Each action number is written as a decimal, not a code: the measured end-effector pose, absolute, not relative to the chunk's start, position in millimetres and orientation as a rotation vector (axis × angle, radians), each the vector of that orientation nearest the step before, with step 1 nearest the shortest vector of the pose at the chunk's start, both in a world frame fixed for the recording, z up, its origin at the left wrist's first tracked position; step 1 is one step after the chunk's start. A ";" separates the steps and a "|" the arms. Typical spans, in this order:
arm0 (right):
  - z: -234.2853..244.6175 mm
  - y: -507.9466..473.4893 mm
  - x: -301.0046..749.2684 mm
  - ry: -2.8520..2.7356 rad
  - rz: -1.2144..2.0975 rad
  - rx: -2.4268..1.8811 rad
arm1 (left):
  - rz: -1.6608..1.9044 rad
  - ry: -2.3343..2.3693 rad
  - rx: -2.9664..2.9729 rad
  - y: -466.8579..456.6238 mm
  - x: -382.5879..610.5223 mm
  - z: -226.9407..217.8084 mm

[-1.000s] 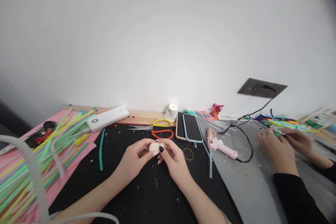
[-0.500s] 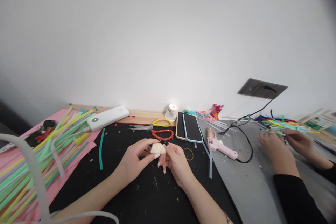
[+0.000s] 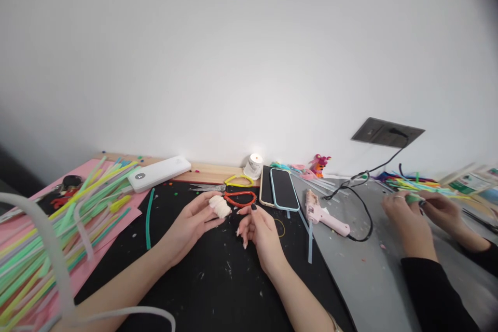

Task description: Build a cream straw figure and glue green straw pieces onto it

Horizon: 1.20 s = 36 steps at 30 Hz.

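My left hand (image 3: 182, 231) is closed on a small cream-white coil of fuzzy stem (image 3: 220, 207), pinched at its left side. A hand's width to the right, my right hand (image 3: 263, 236) holds nothing; its fingers are loosely bent and apart. Just behind both hands lie scissors (image 3: 240, 204) with one red and one yellow handle, blades pointing left. A teal fuzzy stem (image 3: 149, 220) rests on the black mat (image 3: 210, 290) left of my hands. To the right, a thin yellow loop (image 3: 280, 227) is partly hidden behind my right hand.
Many pastel fuzzy stems (image 3: 50, 244) cover pink paper at left, beside a white power bank (image 3: 159, 174). Behind stand a lit candle (image 3: 254, 165) and two phones (image 3: 285, 189). A corded pink glue gun (image 3: 327, 218) lies right. Another person's hands (image 3: 412, 218) work farther right.
My right hand has let go of the cream coil and drawn away from it. My left hand has moved the coil slightly left and up.
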State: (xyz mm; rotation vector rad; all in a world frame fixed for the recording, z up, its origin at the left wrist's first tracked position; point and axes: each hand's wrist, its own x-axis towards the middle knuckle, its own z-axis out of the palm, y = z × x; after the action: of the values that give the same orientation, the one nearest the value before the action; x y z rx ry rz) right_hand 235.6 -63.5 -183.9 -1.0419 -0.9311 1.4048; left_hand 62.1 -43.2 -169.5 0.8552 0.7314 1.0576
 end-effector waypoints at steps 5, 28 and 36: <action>-186.3 -62.6 234.8 -0.926 1.392 -1.043 | 1.036 0.705 0.764 -39.0 59.5 -169.1; -187.1 -63.0 235.1 -0.955 1.403 -1.051 | 1.039 0.766 0.825 -37.9 61.8 -175.6; -183.5 -66.5 231.8 -1.186 1.275 -1.158 | 1.000 0.755 0.831 -42.9 62.7 -171.2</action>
State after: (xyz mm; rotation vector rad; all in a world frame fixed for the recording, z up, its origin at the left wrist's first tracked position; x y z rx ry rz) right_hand 231.8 -66.5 -183.5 -1.1578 -1.1863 1.2746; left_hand 62.7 -42.9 -171.2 0.8309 0.7548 1.0005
